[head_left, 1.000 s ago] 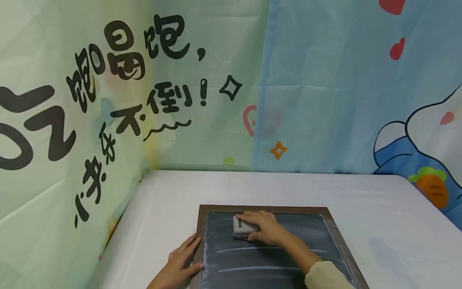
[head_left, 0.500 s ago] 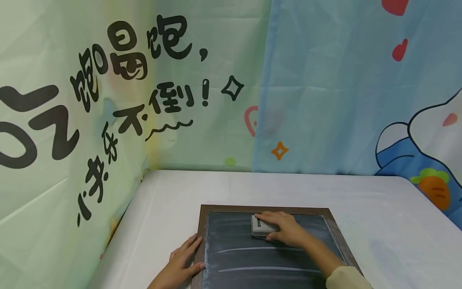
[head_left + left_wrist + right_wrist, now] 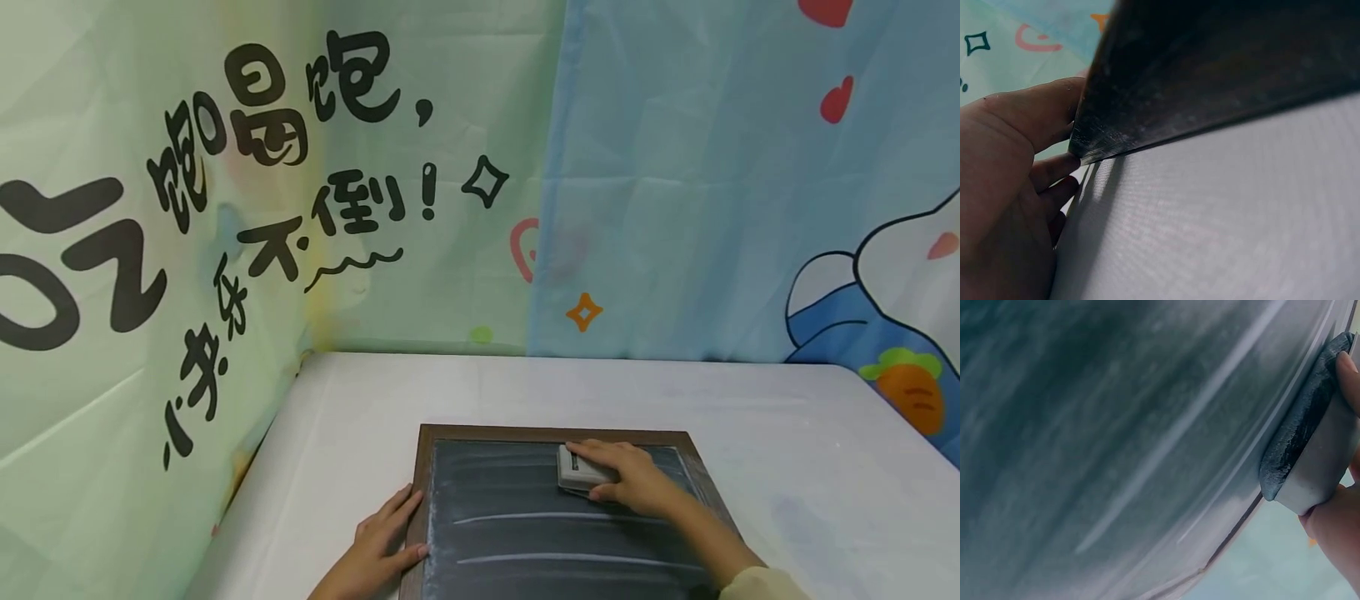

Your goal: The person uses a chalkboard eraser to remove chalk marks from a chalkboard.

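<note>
My right hand (image 3: 633, 479) grips a grey blackboard eraser (image 3: 581, 471) near the top of a dark chalkboard (image 3: 555, 540) with a brown wooden frame. In the right wrist view, the eraser's dark, chalk-dusted felt (image 3: 1300, 425) lies against the board, with fingers and thumb on its grey back. Long pale chalk streaks run across the board below the eraser. My left hand (image 3: 375, 546) rests against the frame's left side with its fingers extended. The left wrist view shows that hand (image 3: 1007, 169) touching the dark edge of the chalkboard (image 3: 1210, 69).
Under the board is a table with a white cloth (image 3: 810, 433). A printed fabric backdrop (image 3: 450, 100) with dark lettering rises along the left and back, and a cartoon figure with a carrot (image 3: 911, 392) appears on it at the right.
My right hand has slid the eraser steadily rightward along the upper part of the chalkboard. My left hand has stayed at the frame's left side.
</note>
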`<state>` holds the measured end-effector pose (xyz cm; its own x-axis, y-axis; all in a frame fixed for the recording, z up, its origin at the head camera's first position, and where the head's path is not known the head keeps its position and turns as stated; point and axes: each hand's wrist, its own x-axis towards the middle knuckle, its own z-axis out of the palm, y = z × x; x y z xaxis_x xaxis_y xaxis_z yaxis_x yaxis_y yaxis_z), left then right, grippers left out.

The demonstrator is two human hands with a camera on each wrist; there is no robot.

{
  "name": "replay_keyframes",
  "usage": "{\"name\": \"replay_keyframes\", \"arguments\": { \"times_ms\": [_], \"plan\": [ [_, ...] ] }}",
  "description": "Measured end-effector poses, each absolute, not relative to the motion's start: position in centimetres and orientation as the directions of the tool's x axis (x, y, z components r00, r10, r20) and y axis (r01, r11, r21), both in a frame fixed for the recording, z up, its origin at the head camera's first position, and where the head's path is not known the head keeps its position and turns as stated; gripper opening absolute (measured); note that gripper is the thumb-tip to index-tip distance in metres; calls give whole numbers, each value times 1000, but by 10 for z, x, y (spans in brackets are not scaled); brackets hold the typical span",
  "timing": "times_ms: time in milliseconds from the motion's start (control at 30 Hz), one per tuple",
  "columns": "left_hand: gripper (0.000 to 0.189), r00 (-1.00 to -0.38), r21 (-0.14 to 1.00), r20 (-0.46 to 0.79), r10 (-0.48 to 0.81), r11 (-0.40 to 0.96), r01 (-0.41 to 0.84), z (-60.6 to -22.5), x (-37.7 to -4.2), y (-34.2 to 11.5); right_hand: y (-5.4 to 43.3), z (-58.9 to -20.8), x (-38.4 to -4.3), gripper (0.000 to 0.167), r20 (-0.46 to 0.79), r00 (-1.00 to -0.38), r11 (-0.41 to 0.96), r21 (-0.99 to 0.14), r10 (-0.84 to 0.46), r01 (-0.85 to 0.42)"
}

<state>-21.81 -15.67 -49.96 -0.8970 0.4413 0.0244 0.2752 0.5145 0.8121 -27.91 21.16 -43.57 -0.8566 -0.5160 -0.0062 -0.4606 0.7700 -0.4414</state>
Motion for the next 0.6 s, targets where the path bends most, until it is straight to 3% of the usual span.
{"name": "replay_keyframes", "arguments": {
  "times_ms": [600],
  "plan": [
    [68, -901, 816, 10, 434, 516, 258, -499, -218, -157, 241, -436, -273, 70, 20, -878, 784, -441, -478, -437]
  ]
}}
